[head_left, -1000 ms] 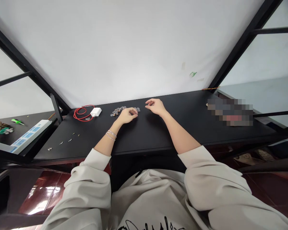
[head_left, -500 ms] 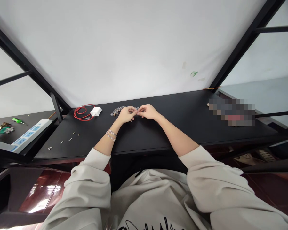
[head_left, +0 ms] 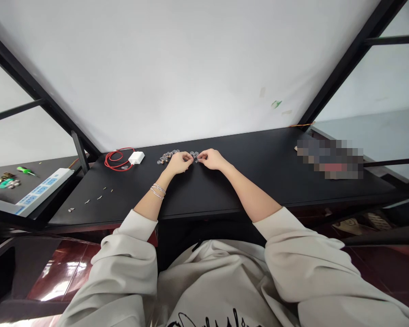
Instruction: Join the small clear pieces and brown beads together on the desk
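Note:
Over the middle of the black table (head_left: 204,193), my left hand (head_left: 180,162) has its thumb and fingertips pinched together; whatever is between them is too small to make out. My right hand (head_left: 209,159) faces it across a narrow gap, its fingers pinched at a tiny clear piece (head_left: 197,160) that I cannot make out well. Several small clear round pieces with copper-coloured bits (head_left: 164,157) lie behind and left of my left hand. More clear pieces (head_left: 193,154) rest just behind the gap between both hands.
A red cable (head_left: 109,164) with a white plug (head_left: 137,158) lies at the left back. Tiny metal bits (head_left: 87,201) are scattered at the front left. Beyond the frame are a power strip (head_left: 42,190) and a green screwdriver (head_left: 26,171). A blurred-out object (head_left: 330,159) sits at the right.
My fingertips, which met before, have moved slightly apart, my right hand shifting a little to the right. The clear pieces behind them show more.

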The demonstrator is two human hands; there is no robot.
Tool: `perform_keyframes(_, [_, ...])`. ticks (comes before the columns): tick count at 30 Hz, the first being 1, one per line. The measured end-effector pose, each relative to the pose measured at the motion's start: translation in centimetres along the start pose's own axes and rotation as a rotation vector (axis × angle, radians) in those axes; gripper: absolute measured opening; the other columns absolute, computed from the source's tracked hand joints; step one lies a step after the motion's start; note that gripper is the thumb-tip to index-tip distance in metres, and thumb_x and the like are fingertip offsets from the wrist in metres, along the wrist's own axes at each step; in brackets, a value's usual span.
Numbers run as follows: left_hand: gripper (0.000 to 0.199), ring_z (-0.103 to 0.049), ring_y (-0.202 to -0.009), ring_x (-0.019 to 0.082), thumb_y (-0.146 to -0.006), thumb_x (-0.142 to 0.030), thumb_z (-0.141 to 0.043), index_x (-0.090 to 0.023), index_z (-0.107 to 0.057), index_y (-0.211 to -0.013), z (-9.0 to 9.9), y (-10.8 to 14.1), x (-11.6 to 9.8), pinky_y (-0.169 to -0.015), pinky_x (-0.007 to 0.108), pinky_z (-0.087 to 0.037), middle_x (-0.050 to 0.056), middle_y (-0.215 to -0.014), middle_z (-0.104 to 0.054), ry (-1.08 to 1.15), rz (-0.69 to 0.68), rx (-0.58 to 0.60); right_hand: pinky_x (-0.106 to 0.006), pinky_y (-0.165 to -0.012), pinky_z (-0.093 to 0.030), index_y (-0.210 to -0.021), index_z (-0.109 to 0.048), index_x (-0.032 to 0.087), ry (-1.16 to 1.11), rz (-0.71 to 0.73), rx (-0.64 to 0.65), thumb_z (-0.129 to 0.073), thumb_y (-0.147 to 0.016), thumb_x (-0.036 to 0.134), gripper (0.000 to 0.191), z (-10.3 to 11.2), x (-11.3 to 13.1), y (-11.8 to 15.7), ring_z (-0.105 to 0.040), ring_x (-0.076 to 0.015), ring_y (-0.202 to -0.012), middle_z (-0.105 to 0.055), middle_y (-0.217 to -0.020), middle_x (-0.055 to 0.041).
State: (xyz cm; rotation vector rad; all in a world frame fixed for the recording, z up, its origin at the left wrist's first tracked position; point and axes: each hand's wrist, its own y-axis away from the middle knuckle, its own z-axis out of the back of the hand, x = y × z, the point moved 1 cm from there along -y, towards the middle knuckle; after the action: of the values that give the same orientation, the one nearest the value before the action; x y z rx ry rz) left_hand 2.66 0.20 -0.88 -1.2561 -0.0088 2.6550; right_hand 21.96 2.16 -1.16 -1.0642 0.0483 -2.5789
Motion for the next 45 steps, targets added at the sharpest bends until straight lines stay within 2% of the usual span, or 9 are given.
perform_keyframes(4, [0.013, -0.066, -0.06, 0.012, -0.084, -0.019, -0.07, -0.015, -0.077, -0.094, 0.1, -0.1, -0.1, -0.065, 0.024, -0.056, 0.006, -0.089, -0.078, -0.061, -0.021, 0.025, -0.027, -0.088, -0.054, -0.102, -0.082, 0.016, 0.033, -0.015, -0.01, -0.071, -0.092, 0.018, 0.015, -0.1, 0.0, -0.1, -0.074, -0.0206, -0.094, -0.08, -0.098, -0.009])
perform_keyframes(9, [0.017, -0.066, -0.065, 0.014, -0.084, -0.017, -0.07, -0.014, -0.08, -0.098, 0.1, -0.1, -0.3, -0.079, 0.028, -0.056, 0.006, -0.085, -0.079, -0.131, -0.031, 0.039, -0.026, -0.087, -0.053, -0.102, -0.082, 0.016, -0.008, -0.049, -0.098, -0.06, -0.095, 0.012, 0.023, 0.3, -0.1, -0.4, -0.073, -0.0188, -0.094, -0.08, -0.101, -0.0087])
perform_keyframes(12, [0.018, -0.065, -0.065, 0.014, -0.084, -0.017, -0.071, -0.014, -0.082, -0.097, 0.1, -0.2, -0.2, -0.079, 0.029, -0.055, 0.005, -0.081, -0.078, -0.146, -0.048, 0.041, -0.025, -0.084, -0.053, -0.097, -0.082, 0.016, -0.008, -0.094, -0.105, -0.063, -0.091, 0.01, 0.021, 0.7, -0.2, -0.3, -0.073, -0.0185, -0.091, -0.08, -0.097, -0.0084])
perform_keyframes(18, [0.021, -0.062, -0.063, 0.013, -0.082, -0.017, -0.072, -0.015, -0.082, -0.099, 0.1, -0.2, -0.2, -0.074, 0.027, -0.054, 0.003, -0.078, -0.076, -0.135, -0.083, 0.067, -0.025, -0.083, -0.053, -0.09, -0.083, 0.019, 0.026, -0.071, 0.062, -0.068, -0.085, 0.008, 0.019, 0.9, 0.2, 0.2, -0.074, -0.0193, -0.088, -0.08, -0.089, -0.0059])
perform_keyframes(28, [0.029, -0.062, -0.06, 0.013, -0.083, -0.018, -0.07, -0.014, -0.08, -0.109, 0.0, -0.1, -0.5, -0.072, 0.026, -0.054, 0.002, -0.077, -0.076, -0.143, -0.082, 0.097, -0.024, -0.082, -0.054, -0.096, -0.084, 0.021, 0.036, -0.037, 0.069, -0.07, -0.086, 0.014, 0.019, 0.7, 0.2, 0.3, -0.074, -0.0187, -0.088, -0.08, -0.088, -0.0042])
perform_keyframes(31, [0.025, -0.063, -0.06, 0.013, -0.083, -0.02, -0.07, -0.015, -0.08, -0.106, 0.0, 0.0, -0.5, -0.072, 0.027, -0.054, 0.003, -0.079, -0.076, -0.155, -0.069, 0.045, -0.023, -0.08, -0.053, -0.099, -0.085, 0.022, 0.038, -0.015, 0.084, -0.069, -0.086, 0.014, 0.022, 0.7, 0.2, 0.3, -0.073, -0.0172, -0.084, -0.079, -0.085, -0.0023])
perform_keyframes(35, [0.02, -0.066, -0.059, 0.015, -0.085, -0.022, -0.068, -0.016, -0.077, -0.102, 1.4, 0.1, -0.3, -0.066, 0.028, -0.054, 0.005, -0.086, -0.078, -0.19, 0.046, -0.075, -0.025, -0.084, -0.052, -0.101, -0.085, 0.022, 0.059, 0.002, 0.1, -0.069, -0.086, 0.016, 0.023, 0.8, 0.5, 0.4, -0.073, -0.0172, -0.082, -0.079, -0.083, -0.0017])
perform_keyframes(40, [0.019, -0.072, -0.1, 0.026, -0.076, -0.012, -0.073, -0.022, -0.076, -0.093, 5.2, 0.2, 0.6, -0.088, 0.035, -0.054, 0.008, -0.101, -0.079, -0.446, 0.148, -0.25, -0.025, -0.087, -0.052, -0.099, -0.084, 0.021, 0.069, -0.004, 0.125, -0.07, -0.085, 0.015, 0.021, 0.9, 0.9, 0.6, -0.073, -0.0173, -0.082, -0.079, -0.083, -0.0017])
perform_keyframes(45, [0.016, -0.072, -0.103, 0.027, -0.075, -0.012, -0.074, -0.023, -0.075, -0.087, 5.7, 0.4, 1.0, -0.09, 0.035, -0.053, 0.008, -0.104, -0.079, -0.49, 0.244, -0.164, -0.026, -0.089, -0.052, -0.094, -0.083, 0.021, 0.077, -0.011, 0.125, -0.07, -0.085, 0.015, 0.017, 0.9, 1.1, 0.6, -0.073, -0.0179, -0.083, -0.079, -0.084, -0.0023])
